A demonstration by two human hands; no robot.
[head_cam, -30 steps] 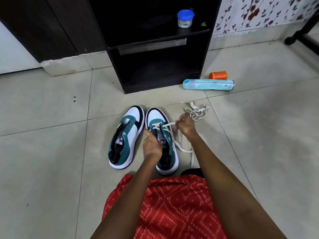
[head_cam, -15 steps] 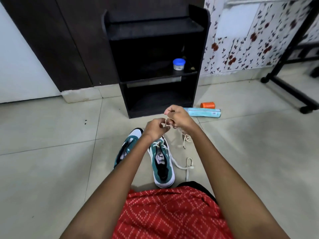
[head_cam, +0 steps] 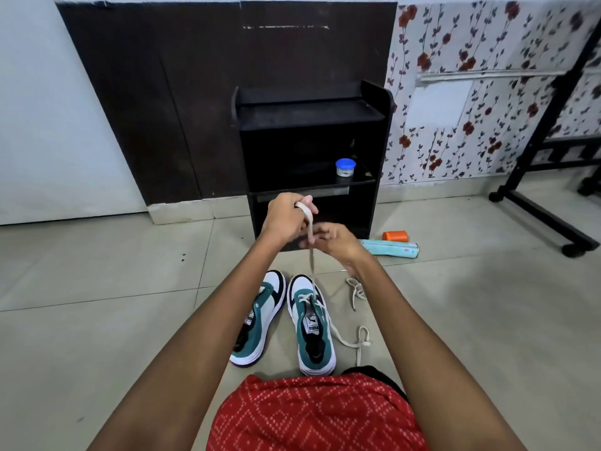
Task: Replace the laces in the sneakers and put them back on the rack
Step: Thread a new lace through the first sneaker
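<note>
The left hand (head_cam: 286,216) is raised in front of the rack (head_cam: 377,131). Its fingers are curled round a cream lace (head_cam: 311,262), which loops over the top of them and runs taut straight down to the toe end of the right-hand sneaker (head_cam: 313,340). The right hand (head_cam: 336,242) sits just below and beside it, with its fingertips at the same lace. Blur hides whether they pinch the lace or only steady it, so I cannot tell.

Both sneakers stand side by side on the tiled floor (head_cam: 97,288), toes toward the rack, just in front of the person's lap. The right-hand sneaker has lace crossing only its lowest eyelets, and the lace's other end (head_cam: 357,341) trails loose on the floor beside it. The left-hand sneaker (head_cam: 257,323) shows no lace at all. A spare lace (head_cam: 356,291) lies bunched on the floor near the right-hand sneaker's toe.

By my reading the job is at an early stage, with the first shoe barely begun. That shoe has yet to be threaded up and tied, the second needs lacing with the spare lace, and then both go on the rack, where a small blue-lidded jar (head_cam: 345,167) sits on the middle shelf. An orange cup (head_cam: 394,236) and a teal tube (head_cam: 390,248) lie on the floor to the right of the rack
</note>
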